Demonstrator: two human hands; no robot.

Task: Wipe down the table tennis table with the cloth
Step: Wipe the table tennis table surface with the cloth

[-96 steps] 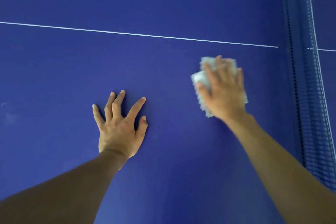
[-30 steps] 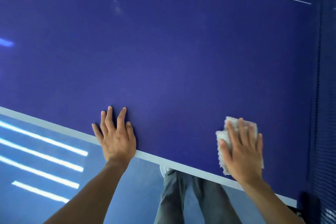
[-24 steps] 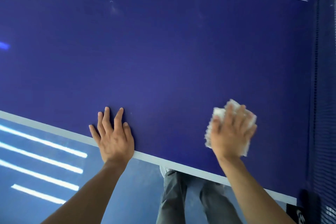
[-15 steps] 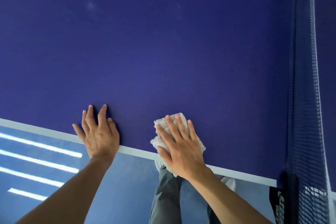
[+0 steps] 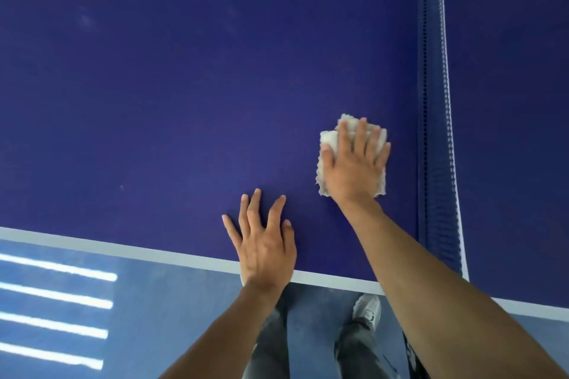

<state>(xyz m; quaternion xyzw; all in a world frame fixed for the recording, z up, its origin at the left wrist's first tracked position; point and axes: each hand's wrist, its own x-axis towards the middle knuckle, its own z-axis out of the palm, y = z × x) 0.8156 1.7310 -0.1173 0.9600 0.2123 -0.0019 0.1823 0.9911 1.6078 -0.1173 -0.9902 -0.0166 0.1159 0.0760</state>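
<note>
Deep blue, the table tennis surface fills most of the head view, with a pale band along its near edge and a thin white line near the top. The net runs away on the right. The right hand lies flat on a white, fluffy cloth, its fingers straight and slightly spread, pressing it onto the surface just beside the net. The folded cloth shows past the fingertips and on both sides of the palm. The left hand rests palm down at the near edge, fingers straight and splayed, holding nothing. Below are blue floor with bright light stripes, grey trousers and a pale shoe.
</note>
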